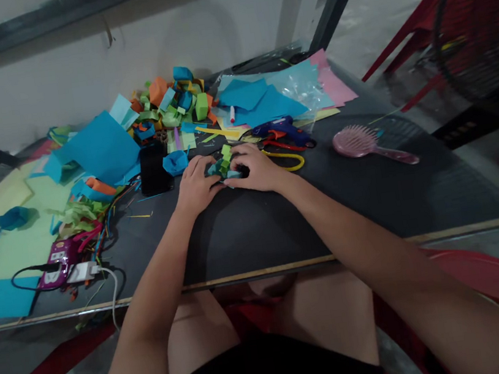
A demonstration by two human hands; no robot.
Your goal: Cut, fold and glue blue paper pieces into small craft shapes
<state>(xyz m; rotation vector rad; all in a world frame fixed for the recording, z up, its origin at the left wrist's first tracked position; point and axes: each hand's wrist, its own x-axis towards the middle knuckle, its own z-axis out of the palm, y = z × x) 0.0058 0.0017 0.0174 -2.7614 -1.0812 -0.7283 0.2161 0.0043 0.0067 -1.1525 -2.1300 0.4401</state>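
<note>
Two hands, left hand [196, 187] & right hand [256, 167], fingers curled round small green-blue folded paper piece [224, 166] at frame centre, pinning it on dark tabletop [372, 200] to steady it.

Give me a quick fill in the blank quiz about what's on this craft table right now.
1. Both hands, left hand and right hand, hold a folded paper piece coloured blue and ____.
2. The hairbrush to the right of the hands is ____.
3. The glue gun beyond the right hand is ____.
4. The scissors have red and ____ handles.

Missing words: green; pink; blue; yellow
</note>
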